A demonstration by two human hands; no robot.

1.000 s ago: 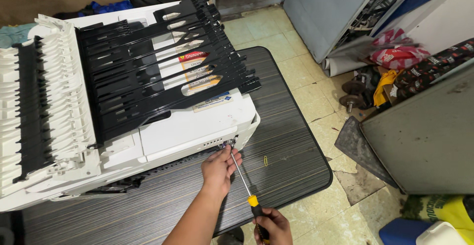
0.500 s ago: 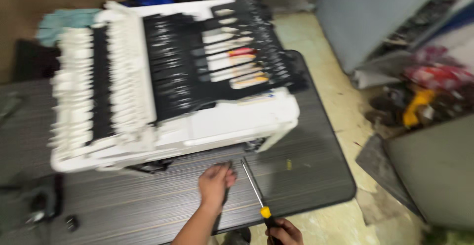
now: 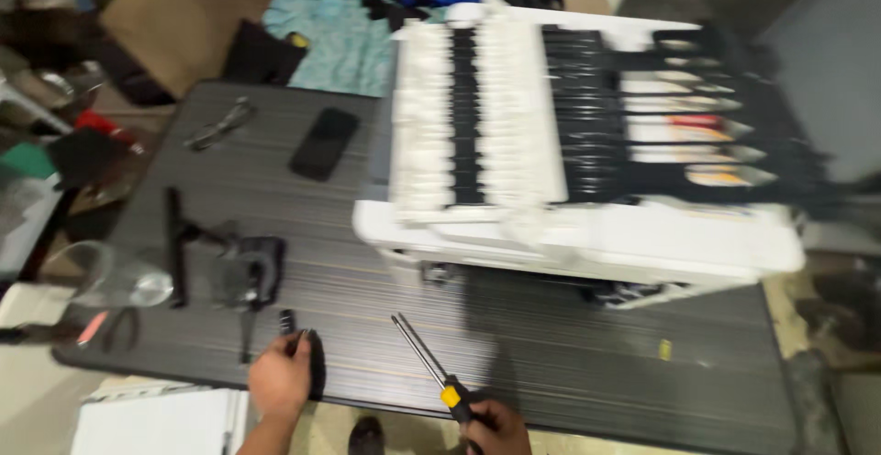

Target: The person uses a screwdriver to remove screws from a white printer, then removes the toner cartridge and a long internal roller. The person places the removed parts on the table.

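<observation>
A large white printer (image 3: pixel 587 235) with black ribbed panels lies on the dark striped table (image 3: pixel 551 363). My right hand (image 3: pixel 496 426) at the bottom edge grips a screwdriver (image 3: pixel 424 352) by its yellow and black handle; the metal shaft points up and left over the table. My left hand (image 3: pixel 280 380) rests at the table's front edge, fingers curled by a small black part (image 3: pixel 288 321). The view is blurred, so I cannot tell if the fingers pinch anything.
A black phone (image 3: pixel 323 142) and a pair of glasses (image 3: pixel 218 123) lie at the table's far left. Black plastic parts (image 3: pixel 240 270) and a clear glass container (image 3: pixel 110 276) sit at the left edge. Cloth (image 3: pixel 330 38) and clutter lie beyond.
The view has swung left. My left hand left the printer's corner and moved left to the table's front edge. The screwdriver came away from the printer and is held low over the table.
</observation>
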